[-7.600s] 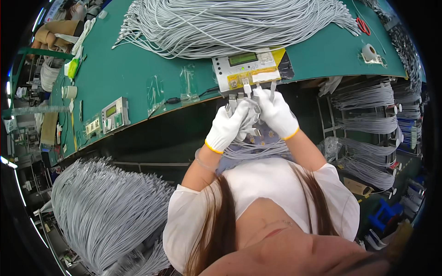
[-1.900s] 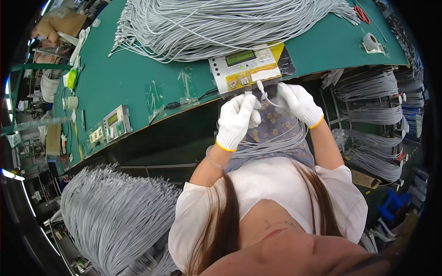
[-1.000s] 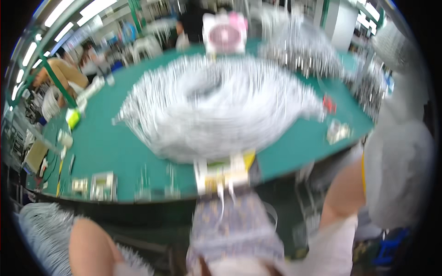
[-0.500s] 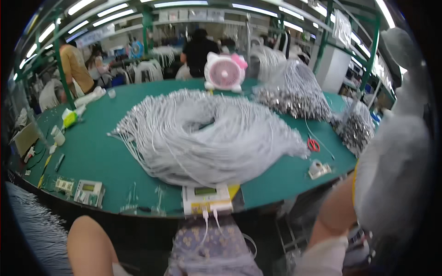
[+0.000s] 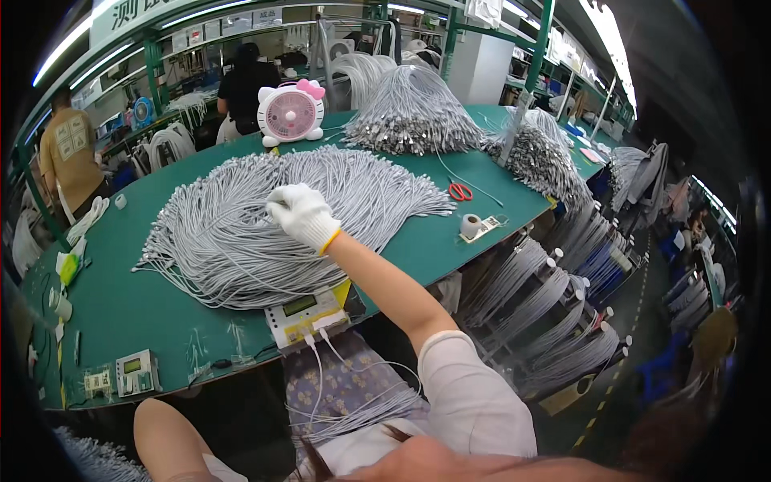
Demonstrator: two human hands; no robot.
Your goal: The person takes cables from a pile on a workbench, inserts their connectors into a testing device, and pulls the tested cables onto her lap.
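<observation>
My right hand (image 5: 303, 215), in a white knit glove with a yellow cuff edge, rests on a wide pile of grey cables (image 5: 233, 241) on the green table. Its fingers curl together over the cables; what they hold, if anything, is hidden. Of my left arm (image 5: 170, 438) only a bent bare part shows at the lower left, with the hand out of sight. A white box with a small display (image 5: 305, 315) sits at the table's front edge. Two white plugs (image 5: 315, 336) are in its front, their leads running down to a bundle of cables (image 5: 361, 411) across my lap.
A white and pink fan (image 5: 291, 114) stands behind the pile. Bundled cables (image 5: 414, 112), red-handled scissors (image 5: 460, 191) and a tape roll (image 5: 471, 226) lie to the right. Another display box (image 5: 136, 373) is at front left. Cable racks (image 5: 554, 297) stand beyond the table's right edge.
My right hand has come from close up on the right down onto the cable pile. The view has turned to the right, showing the racks and aisle.
</observation>
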